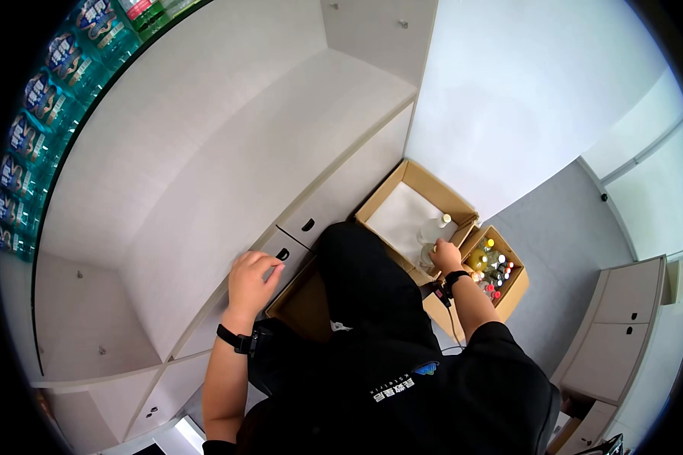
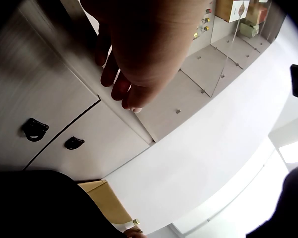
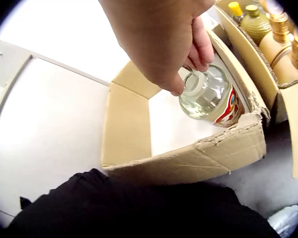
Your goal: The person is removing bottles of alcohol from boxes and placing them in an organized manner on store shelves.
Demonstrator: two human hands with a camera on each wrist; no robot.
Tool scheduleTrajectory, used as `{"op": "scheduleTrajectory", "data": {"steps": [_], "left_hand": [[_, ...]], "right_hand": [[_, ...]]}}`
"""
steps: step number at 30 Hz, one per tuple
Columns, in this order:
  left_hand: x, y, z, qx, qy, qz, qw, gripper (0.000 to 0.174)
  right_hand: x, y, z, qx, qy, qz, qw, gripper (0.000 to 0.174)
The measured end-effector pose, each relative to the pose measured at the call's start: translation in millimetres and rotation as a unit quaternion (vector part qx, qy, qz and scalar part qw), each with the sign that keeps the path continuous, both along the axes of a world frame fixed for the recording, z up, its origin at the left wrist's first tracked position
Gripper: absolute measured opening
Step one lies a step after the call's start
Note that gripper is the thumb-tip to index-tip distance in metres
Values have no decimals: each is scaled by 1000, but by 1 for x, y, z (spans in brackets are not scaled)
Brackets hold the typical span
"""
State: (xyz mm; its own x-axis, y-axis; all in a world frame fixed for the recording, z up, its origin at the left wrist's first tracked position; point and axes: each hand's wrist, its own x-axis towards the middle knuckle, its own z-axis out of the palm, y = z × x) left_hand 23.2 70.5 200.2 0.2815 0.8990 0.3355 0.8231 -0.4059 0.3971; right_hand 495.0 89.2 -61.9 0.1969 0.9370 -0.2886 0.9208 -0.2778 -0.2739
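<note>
My right hand (image 1: 446, 258) reaches into an open cardboard box (image 3: 126, 126) and grips a clear glass bottle (image 3: 204, 96) around its neck. This bottle has a red and white label and stands close to the box's torn corner. Beside it in the head view is another clear bottle (image 1: 432, 228) with a white cap. My left hand (image 1: 252, 282) holds nothing and hovers by the front edge of the pale shelf (image 1: 228, 144), its fingers relaxed, near a black drawer pull (image 1: 282, 255).
A second cardboard box (image 1: 514, 284) with several bottles, some with yellow and red caps, adjoins the first. Teal bottles (image 1: 61, 57) line the upper left. A white wall (image 1: 524, 98) rises behind the boxes. Cabinets (image 1: 622, 326) stand at the right.
</note>
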Motion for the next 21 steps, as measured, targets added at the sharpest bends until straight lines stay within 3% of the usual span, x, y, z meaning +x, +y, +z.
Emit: {"op": "scheduleTrajectory", "data": {"steps": [3,9,13,14,16,17,19,21], "left_hand": [[0,2,1,-12,1,-11,1000,6],[20,9,-2,-41,-47,-80,995,17],[41,12,4,-130,-81,-116,981,45],[47,13,9,-126,-82,-112,982,45],[60,14,18,-153,-96,-139,974,67],[63,15,19,-148,-97,-134,975,67],[69,19,18,-189,-182,-162,951,87],[77,18,18,-219,-241,-152,933,93]], "right_hand": [[-7,3,42,16,-13,40,999,39],[-45,12,189,105,-2,122,987,39],[-77,14,301,165,46,168,971,34],[-85,14,322,197,71,190,959,33],[-100,15,358,218,77,215,949,32],[-108,15,375,235,84,235,940,32],[-125,17,405,268,106,259,922,33],[-141,23,430,262,128,293,910,34]]}}
